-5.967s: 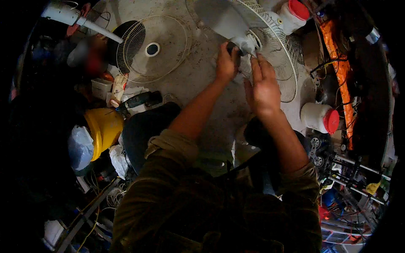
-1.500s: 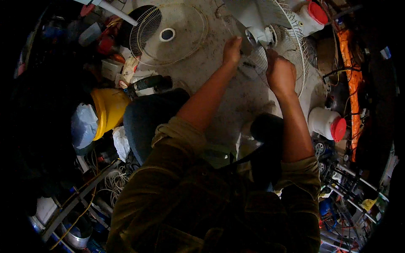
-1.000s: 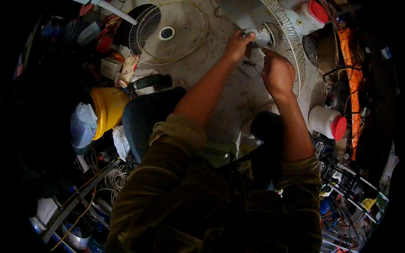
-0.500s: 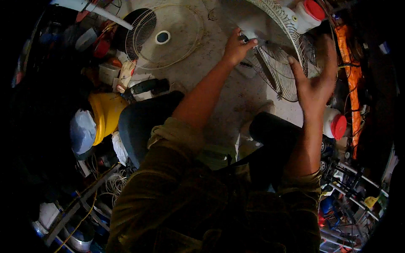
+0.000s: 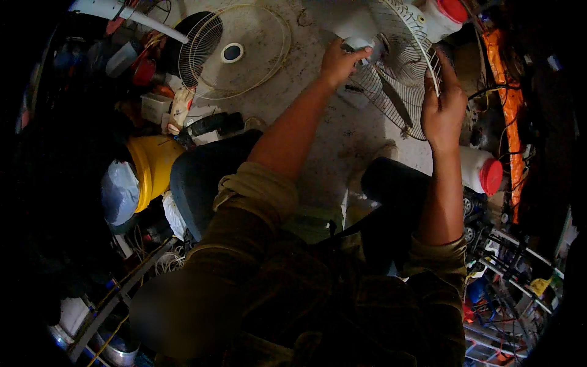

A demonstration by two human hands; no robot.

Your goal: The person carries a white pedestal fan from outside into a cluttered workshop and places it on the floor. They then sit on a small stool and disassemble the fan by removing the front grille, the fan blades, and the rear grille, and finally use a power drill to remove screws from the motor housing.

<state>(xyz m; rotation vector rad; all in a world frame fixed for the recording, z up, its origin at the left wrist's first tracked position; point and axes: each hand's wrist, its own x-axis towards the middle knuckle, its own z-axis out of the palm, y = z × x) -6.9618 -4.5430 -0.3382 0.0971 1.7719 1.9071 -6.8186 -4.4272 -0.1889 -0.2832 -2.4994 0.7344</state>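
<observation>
A: Holding the fan's rear wire guard (image 5: 403,92) by its rim with the right hand (image 5: 441,110), fingers wrapped around the outer wire. Left hand (image 5: 337,60) is on the white motor hub (image 5: 359,45), fingers closed around it.

B: Where does the fan sit?

A: On the concrete floor (image 5: 324,134), toward the far edge, tilted up between both hands. Loose front guard (image 5: 238,52) lies flat to the left, well apart.

B: How to do it well?

A: My read: keep the hub pinned so the body doesn't spin, and move the guard evenly at the rim, since thin wire bends easily. Watch the red-capped white jar (image 5: 480,171) just beside the right forearm.
</observation>
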